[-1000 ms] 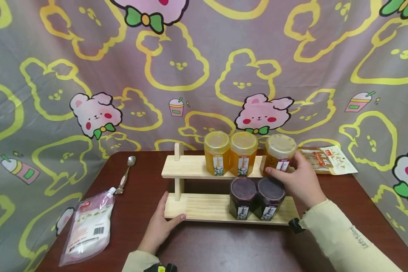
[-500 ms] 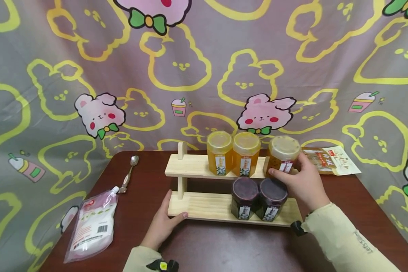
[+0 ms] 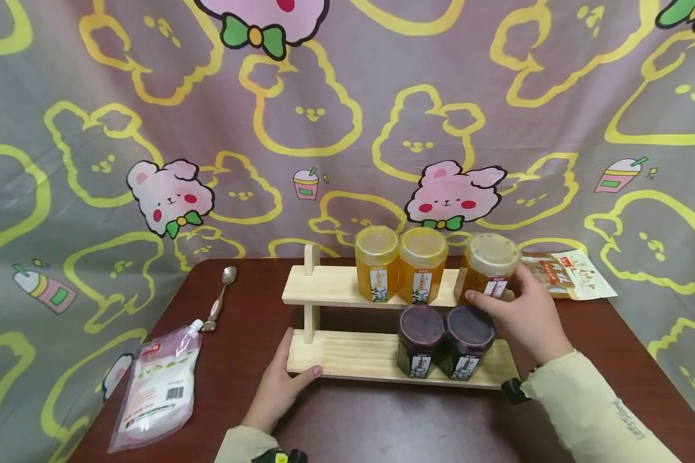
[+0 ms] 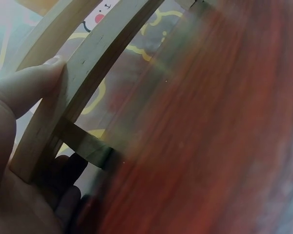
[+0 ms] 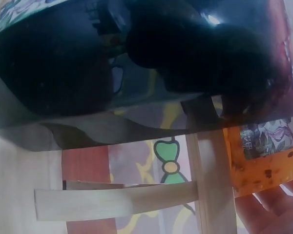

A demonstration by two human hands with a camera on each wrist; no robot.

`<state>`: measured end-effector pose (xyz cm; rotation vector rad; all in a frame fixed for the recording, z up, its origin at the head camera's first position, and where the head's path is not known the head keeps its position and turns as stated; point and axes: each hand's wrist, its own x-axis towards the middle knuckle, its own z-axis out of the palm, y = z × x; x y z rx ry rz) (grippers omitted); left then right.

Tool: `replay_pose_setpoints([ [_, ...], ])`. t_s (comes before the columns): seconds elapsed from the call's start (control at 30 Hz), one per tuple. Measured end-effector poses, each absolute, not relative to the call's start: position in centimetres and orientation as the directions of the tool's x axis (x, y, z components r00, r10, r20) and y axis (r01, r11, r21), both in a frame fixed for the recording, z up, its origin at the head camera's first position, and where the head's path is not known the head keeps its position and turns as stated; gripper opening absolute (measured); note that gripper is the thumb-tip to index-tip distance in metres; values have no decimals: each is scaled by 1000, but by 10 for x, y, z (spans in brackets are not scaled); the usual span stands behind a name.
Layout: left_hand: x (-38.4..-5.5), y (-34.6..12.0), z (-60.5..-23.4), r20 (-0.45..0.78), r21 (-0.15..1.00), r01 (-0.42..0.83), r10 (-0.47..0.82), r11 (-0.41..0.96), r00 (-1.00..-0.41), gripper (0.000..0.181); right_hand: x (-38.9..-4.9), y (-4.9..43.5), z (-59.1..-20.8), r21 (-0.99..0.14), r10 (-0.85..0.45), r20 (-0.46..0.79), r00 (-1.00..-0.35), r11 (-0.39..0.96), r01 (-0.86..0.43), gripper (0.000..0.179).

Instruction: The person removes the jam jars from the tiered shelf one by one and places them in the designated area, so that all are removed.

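A two-tier wooden shelf rack stands on the table. My left hand grips the left end of its lower board, thumb at the front edge; in the left wrist view fingers curl behind the board. At the right of the upper board, my right hand holds a clear-lidded amber jar with dark specks, thumb across its front. Left of it stand two yellow-orange jars. Two dark purple jars sit on the lower board; one dark jar fills much of the right wrist view.
A spouted pouch lies at the table's left, with a spoon behind it. Behind my right hand lies a brown and cream food packet. A patterned curtain hangs right behind the table.
The amber jar in my right hand has shifted slightly right, widening the gap to the yellow-orange jars. My left hand keeps its grip on the rack. The whole head view has shifted a little.
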<state>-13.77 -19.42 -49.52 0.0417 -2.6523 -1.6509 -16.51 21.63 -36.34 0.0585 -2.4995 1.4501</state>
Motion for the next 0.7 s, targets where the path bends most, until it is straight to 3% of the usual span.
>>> replay_pose_setpoints([
  [0.7,-138,-195,-498,37,899,20,-31,437,-999,106,-155,230,-371,-823,178,295,-939,547,-155,66],
])
